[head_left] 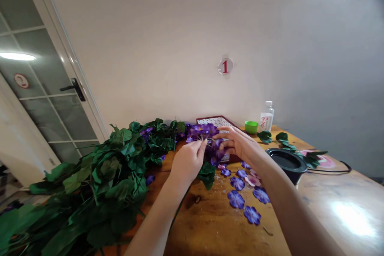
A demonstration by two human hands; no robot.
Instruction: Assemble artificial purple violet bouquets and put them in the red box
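Wooden table edge (369,175) beyond right hand (237,144)

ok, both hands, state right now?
Left hand: closed, pinching stems of the purple artificial flowers.
Right hand: partly open, fingers at the flowers; grip unclear.

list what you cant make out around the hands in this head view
Head view: the thin stems at the left hand are too small to tell among the purple artificial flowers.
Head view: the right hand and flowers hide most of the red-edged box.
Head view: the bottom-left edge cuts off the artificial leaf pile.
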